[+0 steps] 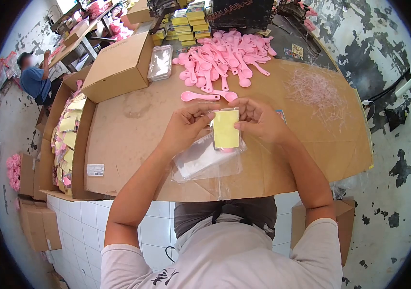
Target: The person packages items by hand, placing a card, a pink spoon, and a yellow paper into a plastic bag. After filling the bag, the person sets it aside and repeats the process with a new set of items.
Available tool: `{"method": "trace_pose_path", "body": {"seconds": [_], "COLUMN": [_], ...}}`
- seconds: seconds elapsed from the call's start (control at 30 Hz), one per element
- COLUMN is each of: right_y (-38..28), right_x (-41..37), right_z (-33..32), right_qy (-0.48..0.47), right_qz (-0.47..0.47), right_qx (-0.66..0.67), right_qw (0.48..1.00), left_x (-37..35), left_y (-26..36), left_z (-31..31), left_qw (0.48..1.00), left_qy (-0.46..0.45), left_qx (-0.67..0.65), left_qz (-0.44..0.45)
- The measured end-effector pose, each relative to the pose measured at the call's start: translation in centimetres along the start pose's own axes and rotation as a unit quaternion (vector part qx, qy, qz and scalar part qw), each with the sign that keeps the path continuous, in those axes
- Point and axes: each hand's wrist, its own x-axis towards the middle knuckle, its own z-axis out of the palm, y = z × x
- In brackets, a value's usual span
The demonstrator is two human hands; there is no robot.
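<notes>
Head view: your left hand (pixel 191 124) and right hand (pixel 259 120) meet over the brown cardboard sheet (pixel 128 139), both on one yellow card (pixel 226 129) in a clear plastic sleeve. Left thumb and forefinger pinch its upper left edge; the right thumb presses the right edge, with the right forefinger near the top corner (how the remaining curled fingers bear on it, cannot tell). The card stands roughly upright in view, above a stack of clear plastic bags (pixel 193 164). A bit of pink shows at its lower edge; cannot tell whether inside the sleeve or behind it.

Just beyond your fingertips lie two pink measuring spoons (pixel 199 97), apart from the large spoon pile (pixel 224 55). To your left, an open carton (pixel 81 144) contains many bagged yellow cards (pixel 69 125), some with pink showing; a closed carton (pixel 117 65) sits beyond, a clear plastic case (pixel 160 62) beside it. Yellow card stacks (pixel 184 29) stand behind the pile. Right side: a tangle of thin plastic strips (pixel 317 94). Far left, another person (pixel 35 79) in a blue shirt.
</notes>
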Motion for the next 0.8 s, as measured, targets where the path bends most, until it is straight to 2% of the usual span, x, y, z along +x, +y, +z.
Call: {"method": "trace_pose_path", "body": {"seconds": [0.13, 0.17, 0.23, 0.27, 0.3, 0.37, 0.4, 0.47, 0.5, 0.53, 0.63, 0.73, 0.8], "right_y": [-0.1, -0.4, -1.0, -1.3, -1.9, -3.3, -3.0, -1.7, -1.3, -1.0, -0.5, -1.0, -1.0], "right_x": [0.2, 0.1, -0.2, -0.4, -1.0, -2.4, -2.8, -3.5, -3.7, -3.9, -4.2, -4.6, -4.7], "right_z": [-0.1, -0.1, -1.0, -1.6, -2.4, -4.7, -5.8, -7.9, -8.4, -8.8, -9.5, -9.7, -9.8], "right_qy": [-0.012, -0.016, -0.009, -0.007, 0.005, 0.030, 0.051, 0.094, 0.109, 0.123, 0.126, 0.081, 0.064], "right_qz": [-0.027, -0.040, -0.048, -0.051, -0.049, -0.049, -0.049, -0.049, -0.045, -0.041, -0.049, -0.038, -0.021], "right_qx": [0.020, 0.024, -0.051, -0.088, -0.195, -0.401, -0.420, -0.456, -0.462, -0.468, -0.487, -0.505, -0.501], "right_qw": [0.999, 0.999, 0.998, 0.995, 0.980, 0.914, 0.905, 0.884, 0.879, 0.874, 0.863, 0.858, 0.863], "left_x": [-0.4, -0.6, -1.4, -2.0, -2.8, -4.6, -5.6, -7.2, -7.6, -7.7, -7.8, -6.9, -5.5], "left_y": [0.8, 0.9, 1.1, 1.4, 1.8, 2.4, 2.7, 0.9, 1.8, 3.0, 4.6, 2.8, 1.8], "left_z": [0.4, 0.2, -0.9, -1.6, -2.4, -4.7, -6.4, -12.7, -14.3, -15.0, -15.0, -11.6, -8.7], "left_qw": [0.998, 0.999, 0.995, 0.996, 0.997, 0.993, 0.986, 0.956, 0.915, 0.854, 0.818, 0.918, 0.964], "left_qy": [-0.037, -0.042, -0.052, -0.023, 0.007, 0.097, 0.156, 0.275, 0.349, 0.415, 0.456, 0.356, 0.214], "left_qx": [-0.040, -0.001, 0.074, 0.075, 0.076, 0.070, 0.064, 0.021, -0.069, -0.156, -0.190, -0.028, 0.146], "left_qz": [0.033, 0.009, -0.038, -0.035, -0.033, -0.019, -0.009, 0.102, 0.189, 0.273, 0.294, 0.172, 0.060]}}
